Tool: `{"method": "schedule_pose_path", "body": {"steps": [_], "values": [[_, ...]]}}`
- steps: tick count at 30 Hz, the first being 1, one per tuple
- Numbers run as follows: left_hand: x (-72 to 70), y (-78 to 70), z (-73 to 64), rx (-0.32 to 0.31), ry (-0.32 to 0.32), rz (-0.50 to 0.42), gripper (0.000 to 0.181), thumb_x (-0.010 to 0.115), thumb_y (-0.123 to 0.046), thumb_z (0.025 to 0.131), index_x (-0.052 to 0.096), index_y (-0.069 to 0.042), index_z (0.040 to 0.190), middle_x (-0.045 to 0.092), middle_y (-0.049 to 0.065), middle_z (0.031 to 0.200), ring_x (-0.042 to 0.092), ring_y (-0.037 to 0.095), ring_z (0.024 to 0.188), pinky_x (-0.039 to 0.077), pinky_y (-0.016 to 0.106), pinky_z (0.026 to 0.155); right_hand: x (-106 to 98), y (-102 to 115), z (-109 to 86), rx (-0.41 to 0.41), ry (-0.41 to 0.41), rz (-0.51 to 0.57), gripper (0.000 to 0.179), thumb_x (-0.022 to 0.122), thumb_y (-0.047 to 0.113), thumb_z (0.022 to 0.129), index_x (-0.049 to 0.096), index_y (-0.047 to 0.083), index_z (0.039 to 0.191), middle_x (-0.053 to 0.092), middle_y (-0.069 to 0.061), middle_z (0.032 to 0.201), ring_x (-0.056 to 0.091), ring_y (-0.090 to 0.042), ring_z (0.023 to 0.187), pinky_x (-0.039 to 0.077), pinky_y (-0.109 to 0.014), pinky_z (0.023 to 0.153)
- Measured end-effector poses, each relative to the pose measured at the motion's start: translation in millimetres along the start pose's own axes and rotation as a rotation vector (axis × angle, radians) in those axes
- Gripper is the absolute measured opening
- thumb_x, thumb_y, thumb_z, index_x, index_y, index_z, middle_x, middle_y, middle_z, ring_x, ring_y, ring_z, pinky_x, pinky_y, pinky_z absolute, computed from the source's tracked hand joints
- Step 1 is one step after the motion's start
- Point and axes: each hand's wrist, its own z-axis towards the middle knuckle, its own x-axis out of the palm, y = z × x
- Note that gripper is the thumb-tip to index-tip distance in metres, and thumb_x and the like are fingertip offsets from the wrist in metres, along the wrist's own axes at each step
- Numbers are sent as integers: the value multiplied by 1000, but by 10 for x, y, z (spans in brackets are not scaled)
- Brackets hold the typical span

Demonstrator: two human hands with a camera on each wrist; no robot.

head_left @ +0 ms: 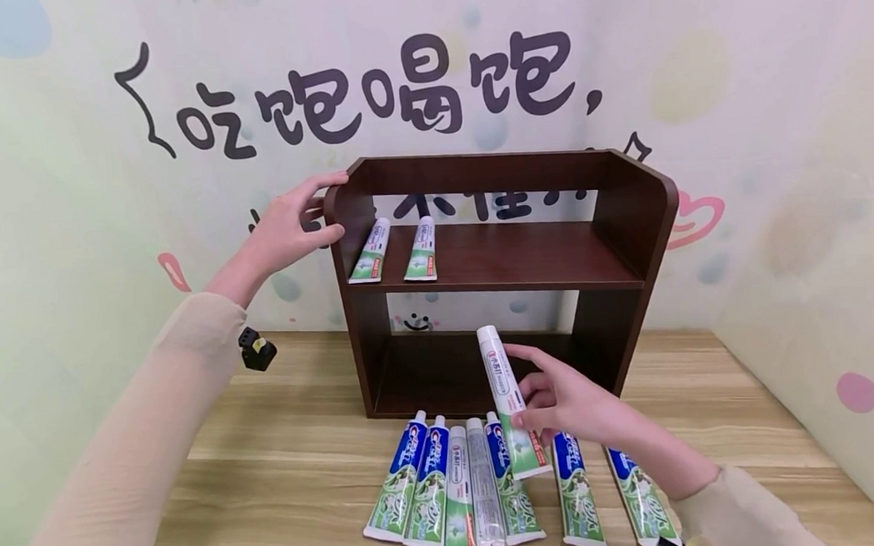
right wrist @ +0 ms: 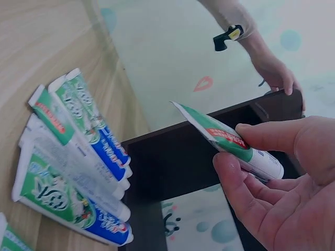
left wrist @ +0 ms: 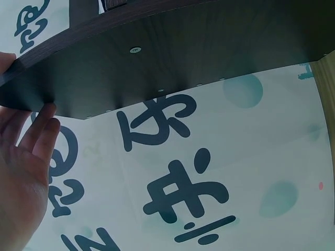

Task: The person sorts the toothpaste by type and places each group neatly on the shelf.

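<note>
My right hand (head_left: 572, 394) pinches a white and green toothpaste tube (head_left: 506, 386) between thumb and fingers, in front of the lower compartment. Cap up and tilted, the tube overlaps the row on the table in the head view. In the right wrist view its green end (right wrist: 209, 128) points away from the palm. At the upper left corner of the dark brown shelf (head_left: 508, 281), my left hand (head_left: 284, 228) grips the side panel, thumb at its front edge. Two matching tubes, one leftmost (head_left: 371, 252) and one beside it (head_left: 421, 251), lie on the upper board, caps toward the back.
Along the wooden table (head_left: 267, 450) in front of the shelf lies a row of several toothpaste tubes. Blue and green ones (head_left: 397, 480) mix with a white and green one (head_left: 458, 497) and a silvery one (head_left: 485, 487). A printed wall (head_left: 242, 34) stands behind.
</note>
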Motion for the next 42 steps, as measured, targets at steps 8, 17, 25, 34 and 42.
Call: {"method": "schedule_pose_path", "body": {"steps": [8,17,25,34,42], "values": [[-2,3,2,6,1,-7,61,65,-8,91,43,-13,147,41,5,157,52,39,134,45,52,110,-66,212,21,-12,-26,-20,89,74,11,87,20,24,156,64,-17,109,67,-22,87,62,-38,62],[-2,6,2,5,0,-8,61,64,-8,91,44,-14,147,41,4,157,53,38,133,46,52,110,-141,398,88,-42,-53,-41,87,73,8,87,21,25,156,65,-19,111,68,-23,87,63,-37,65],[-2,-4,2,0,3,-4,61,64,-9,91,44,-14,147,41,4,157,53,38,133,47,51,110,-222,539,195,-54,-70,-41,87,72,7,88,22,27,156,65,-20,114,69,-23,89,63,-38,65],[-1,0,-1,1,-2,1,61,64,-9,91,43,-14,148,42,4,157,53,38,133,47,51,109,-318,727,304,-63,-109,-51,88,73,7,87,23,29,155,64,-20,118,69,-24,94,63,-39,70],[1,-13,-4,5,-4,1,61,64,-9,91,43,-13,147,42,5,157,53,39,133,46,51,110,-411,855,406,-50,-171,-67,90,75,7,86,23,29,156,62,-19,120,68,-26,100,63,-37,72]]}}
